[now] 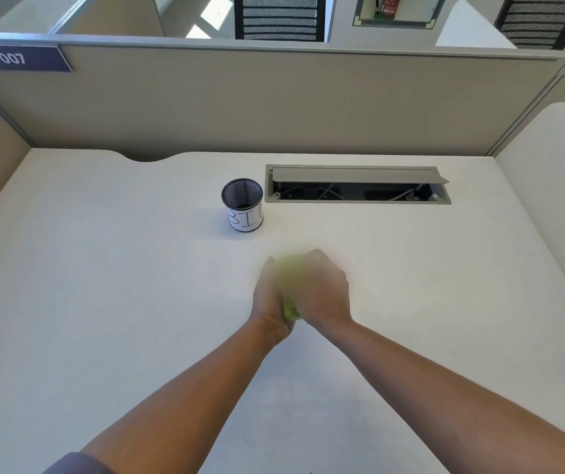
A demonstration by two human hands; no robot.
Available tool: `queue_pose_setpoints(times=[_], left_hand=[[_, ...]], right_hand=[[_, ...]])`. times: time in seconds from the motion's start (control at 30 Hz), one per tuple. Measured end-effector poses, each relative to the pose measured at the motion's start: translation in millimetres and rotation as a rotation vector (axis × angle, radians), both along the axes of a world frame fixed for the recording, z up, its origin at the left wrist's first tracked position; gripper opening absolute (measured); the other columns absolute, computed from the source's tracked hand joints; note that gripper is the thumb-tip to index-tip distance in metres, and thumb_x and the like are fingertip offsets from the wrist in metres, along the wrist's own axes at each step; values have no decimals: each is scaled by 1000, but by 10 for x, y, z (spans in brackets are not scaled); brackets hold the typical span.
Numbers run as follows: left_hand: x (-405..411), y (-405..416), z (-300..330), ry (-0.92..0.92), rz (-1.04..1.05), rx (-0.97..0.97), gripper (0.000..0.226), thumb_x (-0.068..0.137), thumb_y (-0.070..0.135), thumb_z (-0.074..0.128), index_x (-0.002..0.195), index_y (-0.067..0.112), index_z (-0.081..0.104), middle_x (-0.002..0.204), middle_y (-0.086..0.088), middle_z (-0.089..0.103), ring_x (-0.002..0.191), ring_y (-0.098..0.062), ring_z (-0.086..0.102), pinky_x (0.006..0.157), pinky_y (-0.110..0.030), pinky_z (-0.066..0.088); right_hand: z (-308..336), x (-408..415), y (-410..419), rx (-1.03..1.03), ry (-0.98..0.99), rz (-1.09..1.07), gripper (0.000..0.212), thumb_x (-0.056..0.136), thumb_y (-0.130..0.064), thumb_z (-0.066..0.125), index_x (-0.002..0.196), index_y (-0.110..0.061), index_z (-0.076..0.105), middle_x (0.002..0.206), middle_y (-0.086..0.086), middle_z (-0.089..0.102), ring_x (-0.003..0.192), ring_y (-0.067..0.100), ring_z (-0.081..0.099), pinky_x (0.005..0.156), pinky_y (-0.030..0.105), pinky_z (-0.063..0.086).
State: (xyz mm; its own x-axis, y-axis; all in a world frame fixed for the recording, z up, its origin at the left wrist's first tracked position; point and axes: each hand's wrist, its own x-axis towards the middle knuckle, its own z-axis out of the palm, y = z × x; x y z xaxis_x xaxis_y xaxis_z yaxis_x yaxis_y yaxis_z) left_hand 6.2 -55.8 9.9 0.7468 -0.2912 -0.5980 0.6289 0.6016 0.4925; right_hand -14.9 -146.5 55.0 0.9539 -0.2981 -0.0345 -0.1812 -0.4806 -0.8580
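Note:
A yellow-green object point(289, 307), blurred by motion, sits between my two hands above the middle of the white desk point(103, 302). My left hand point(269, 299) holds it from the left side. My right hand point(322, 289) is curled over it from the right and covers most of it. What the green thing is cannot be made out. A black mesh cup point(242, 208) with a white paper label reading "BIN" stands upright on the desk, beyond the hands and slightly to the left.
A grey cable hatch point(358, 184) with its lid propped open is set into the desk, right of the cup. A beige partition wall point(274, 104) closes off the desk's far side, with a "007" plate point(14, 58) at its top left.

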Motion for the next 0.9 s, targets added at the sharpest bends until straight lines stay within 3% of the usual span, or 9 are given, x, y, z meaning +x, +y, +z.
queue_pose_setpoints(times=[0.1,0.2,0.3,0.4,0.53,0.63,0.8,0.9], left_hand=[[27,16,-11,13,-13,-5,66,102,58,34,93,15,83,95,-11,79,87,-25,77,69,-33,62],[49,35,-16,19,-6,-2,64,101,58,36,97,12,81,101,-16,77,91,-29,75,81,-39,58],[71,37,-17,5,2,-26,65,102,57,33,96,10,78,92,-15,75,82,-27,74,75,-35,57],[100,57,-9,1,-1,-56,64,103,57,31,105,9,73,93,-15,76,81,-27,75,76,-35,54],[119,73,24,11,1,-79,67,102,58,31,126,7,67,107,-18,77,90,-30,76,73,-36,62],[124,73,58,29,11,-82,69,101,58,34,138,6,60,124,-21,69,101,-34,72,82,-40,59],[130,86,73,23,2,-109,70,101,58,33,116,5,77,119,-20,74,102,-34,74,93,-42,55],[114,81,80,45,5,-103,72,101,58,35,131,0,66,134,-24,66,117,-38,63,109,-47,43]], right_hand=[[-12,39,-34,198,12,-38,24,64,-45,65,79,-27,63,52,-15,50,51,5,47,52,29,44],[2,70,-74,464,51,-62,22,72,-37,71,81,-17,69,61,0,56,59,15,52,60,34,48],[28,101,-127,671,98,-65,31,77,-35,73,87,-6,73,68,2,62,64,15,56,59,28,50],[48,137,-186,813,183,-48,30,75,-40,75,85,-12,75,78,8,63,71,21,58,60,29,48],[52,172,-251,908,284,-23,27,74,-49,74,81,-23,71,70,0,61,62,17,56,55,27,40],[32,192,-278,940,308,-29,34,72,-53,75,84,-21,71,72,2,61,63,18,54,57,30,34],[-22,210,-315,1069,332,-70,24,75,-50,76,78,-26,75,90,7,64,77,24,57,65,33,37],[-67,212,-351,1115,343,-55,22,80,-47,73,82,-25,75,95,8,69,79,24,63,66,33,44]])
